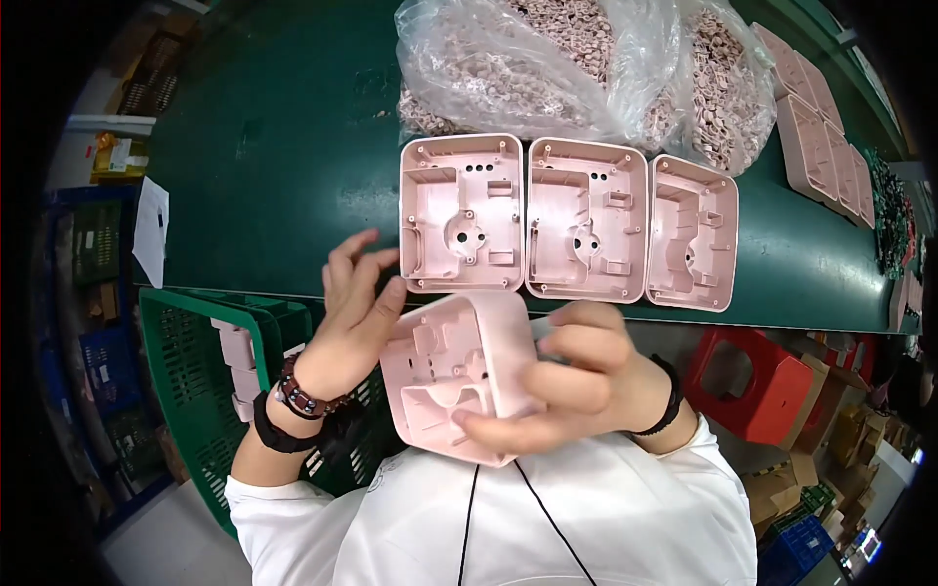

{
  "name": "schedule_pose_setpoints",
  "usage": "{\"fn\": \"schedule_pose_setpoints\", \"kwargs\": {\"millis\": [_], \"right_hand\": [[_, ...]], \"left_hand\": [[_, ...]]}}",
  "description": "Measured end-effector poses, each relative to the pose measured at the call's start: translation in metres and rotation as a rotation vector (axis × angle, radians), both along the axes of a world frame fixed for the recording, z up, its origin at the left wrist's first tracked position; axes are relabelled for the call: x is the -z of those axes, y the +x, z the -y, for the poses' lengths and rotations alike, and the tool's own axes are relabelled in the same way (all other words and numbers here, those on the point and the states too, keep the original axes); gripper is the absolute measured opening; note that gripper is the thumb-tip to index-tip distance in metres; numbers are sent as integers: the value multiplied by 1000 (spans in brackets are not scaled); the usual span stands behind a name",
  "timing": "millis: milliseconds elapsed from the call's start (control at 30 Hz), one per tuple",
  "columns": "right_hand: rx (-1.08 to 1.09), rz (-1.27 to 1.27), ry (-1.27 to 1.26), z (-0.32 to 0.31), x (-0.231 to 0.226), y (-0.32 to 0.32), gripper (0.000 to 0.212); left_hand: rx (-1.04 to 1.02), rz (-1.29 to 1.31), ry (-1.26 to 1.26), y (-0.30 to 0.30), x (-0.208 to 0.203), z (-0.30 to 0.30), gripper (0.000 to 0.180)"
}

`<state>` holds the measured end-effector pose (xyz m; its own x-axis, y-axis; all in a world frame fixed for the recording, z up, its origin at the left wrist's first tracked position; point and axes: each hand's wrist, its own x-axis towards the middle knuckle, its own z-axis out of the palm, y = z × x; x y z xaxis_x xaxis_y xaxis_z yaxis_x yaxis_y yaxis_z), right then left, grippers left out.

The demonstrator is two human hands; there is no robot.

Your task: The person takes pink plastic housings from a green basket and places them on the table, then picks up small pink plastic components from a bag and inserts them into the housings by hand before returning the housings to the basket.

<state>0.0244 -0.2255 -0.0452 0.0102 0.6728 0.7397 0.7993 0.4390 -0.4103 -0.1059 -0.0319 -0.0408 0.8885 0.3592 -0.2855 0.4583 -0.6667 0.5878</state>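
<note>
My right hand grips a pink plastic housing by its right wall. The fingers wrap round its outside and the thumb reaches over the near rim. This housing is tilted in front of my chest, with its open, ribbed inside showing. To its left, my left hand is open, fingers apart, beside the table edge. Its fingertips come close to a pink housing at the left end of a row; whether they touch it I cannot tell. A second housing and a third stand in that row, hollow side up.
Clear plastic bags of small pink parts lie behind the row on the green table. More pink housings are at the far right. Below the table's front edge are a green crate on the left and a red plastic stool on the right.
</note>
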Motion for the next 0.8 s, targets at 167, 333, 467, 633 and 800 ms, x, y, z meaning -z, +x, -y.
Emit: {"fn": "schedule_pose_setpoints", "kwargs": {"millis": [167,333,467,633,800], "right_hand": [[95,23,-12,10,14,31,32],[230,-77,32,-5,6,22,38],[160,-234,115,-13,4,16,37],[797,240,519,-24,11,-4,24],[255,431,176,-67,-9,-47,19]], "left_hand": [[25,190,-216,-2,-47,-7,59],[-139,238,-292,-16,-60,-6,79],[-179,317,-622,-30,-61,-6,73],[-254,182,-628,-53,-43,1,75],[-455,367,-1137,-51,-49,15,54]]}}
